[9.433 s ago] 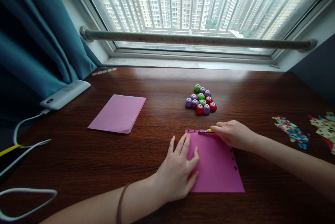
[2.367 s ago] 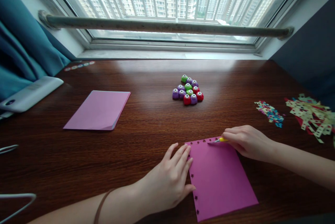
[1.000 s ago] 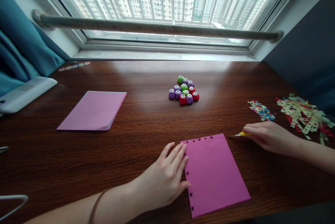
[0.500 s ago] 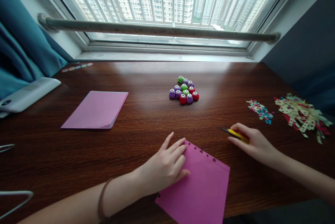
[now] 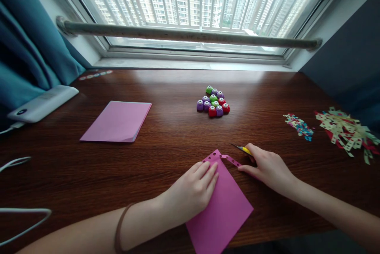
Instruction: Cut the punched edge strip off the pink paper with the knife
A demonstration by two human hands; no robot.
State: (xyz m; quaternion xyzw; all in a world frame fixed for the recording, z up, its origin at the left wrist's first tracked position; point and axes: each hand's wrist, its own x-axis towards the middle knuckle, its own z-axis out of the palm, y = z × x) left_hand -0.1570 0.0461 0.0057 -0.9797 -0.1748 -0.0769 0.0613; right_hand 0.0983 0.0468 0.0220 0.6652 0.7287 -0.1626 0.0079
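Note:
A pink sheet of paper lies slanted at the table's front, with small star and heart holes punched along its upper edges. My left hand rests flat on its upper left part, fingers stretched and close together; the thumb is hidden. From the sheet's top corner a narrow punched strip stands away to the right, still joined at its left end. My right hand is closed, its thumb at the strip's free end. It also holds a slim yellow-handled pointed cutting tool, the grey tip pointing left; most of the handle is hidden.
A stack of pink paper lies at left, near a white power bank and white cable. Purple, green and red hole punches stand mid-table. Paper confetti and punched strips lie at right.
The pink sheet has turned, and its punched edge strip now hangs partly apart from it. My right hand has moved left to the strip with the yellow-handled tool. The view has shifted slightly.

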